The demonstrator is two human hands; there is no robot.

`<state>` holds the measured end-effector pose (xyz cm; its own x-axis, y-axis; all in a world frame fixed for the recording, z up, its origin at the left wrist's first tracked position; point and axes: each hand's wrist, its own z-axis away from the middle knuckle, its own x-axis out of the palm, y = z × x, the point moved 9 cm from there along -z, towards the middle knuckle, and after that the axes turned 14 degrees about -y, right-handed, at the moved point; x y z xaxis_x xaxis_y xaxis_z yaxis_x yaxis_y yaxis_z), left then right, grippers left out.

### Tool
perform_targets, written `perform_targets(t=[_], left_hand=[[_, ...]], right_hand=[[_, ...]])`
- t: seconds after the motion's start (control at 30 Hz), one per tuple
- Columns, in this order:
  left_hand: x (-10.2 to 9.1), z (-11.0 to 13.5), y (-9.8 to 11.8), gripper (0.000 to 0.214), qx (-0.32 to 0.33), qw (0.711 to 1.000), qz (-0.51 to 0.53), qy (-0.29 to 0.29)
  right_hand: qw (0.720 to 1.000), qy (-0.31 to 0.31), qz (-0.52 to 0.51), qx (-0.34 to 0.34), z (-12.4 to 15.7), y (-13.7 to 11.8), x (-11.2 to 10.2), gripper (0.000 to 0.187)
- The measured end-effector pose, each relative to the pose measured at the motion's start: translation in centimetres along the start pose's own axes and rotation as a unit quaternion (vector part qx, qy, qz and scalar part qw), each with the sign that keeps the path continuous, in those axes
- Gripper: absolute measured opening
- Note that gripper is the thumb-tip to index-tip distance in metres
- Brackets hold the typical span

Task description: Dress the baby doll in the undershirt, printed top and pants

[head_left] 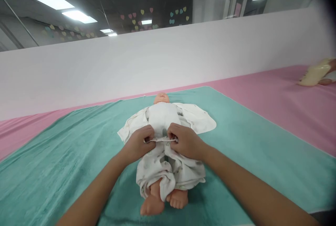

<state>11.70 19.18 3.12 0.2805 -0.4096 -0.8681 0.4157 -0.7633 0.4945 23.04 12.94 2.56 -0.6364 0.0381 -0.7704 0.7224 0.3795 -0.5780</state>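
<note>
A baby doll [161,97] lies on its back with its feet toward me. It wears a white top [198,117] whose sleeves are spread out to both sides. White patterned baby pants [154,164] cover its legs, and its bare feet [152,205] stick out at the bottom. My left hand [139,143] is closed on the left side of the pants' waistband, and my right hand [187,141] is closed on the right side. Between them the waistband is stretched straight across the doll's waist. My fingertips are partly hidden in the cloth.
Under the doll is a teal blanket [86,149], laid over a pink cloth [275,96]. A low white wall [157,57] runs along the back. At the far right a blurred pale yellow object [315,73] shows beside a partly visible hand [332,66].
</note>
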Motion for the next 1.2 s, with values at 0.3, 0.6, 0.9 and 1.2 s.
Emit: perform_targets(t=[0.3,0.6,0.9,1.2], left_hand=[[2.1,-0.6,-5.2,0.066,-0.132,0.986,0.084,0.063],[-0.7,-2.3,-4.6,0.027,-0.133,0.984,-0.069,0.097],[-2.0,-5.5,-8.7,0.023,-0.114,0.98,0.059,0.149],[-1.8,-6.9,-7.5,0.05,-0.05,0.996,-0.002,0.08]], right_hand=[[0.983,0.009,0.175,0.045,-0.4,2.7,0.4,0.06],[0.911,-0.077,0.403,0.047,-4.0,2.6,0.5,0.015],[0.967,0.001,0.231,0.104,-8.8,7.2,-2.6,0.023],[0.989,0.01,0.141,0.041,-8.7,8.8,-2.1,0.05]])
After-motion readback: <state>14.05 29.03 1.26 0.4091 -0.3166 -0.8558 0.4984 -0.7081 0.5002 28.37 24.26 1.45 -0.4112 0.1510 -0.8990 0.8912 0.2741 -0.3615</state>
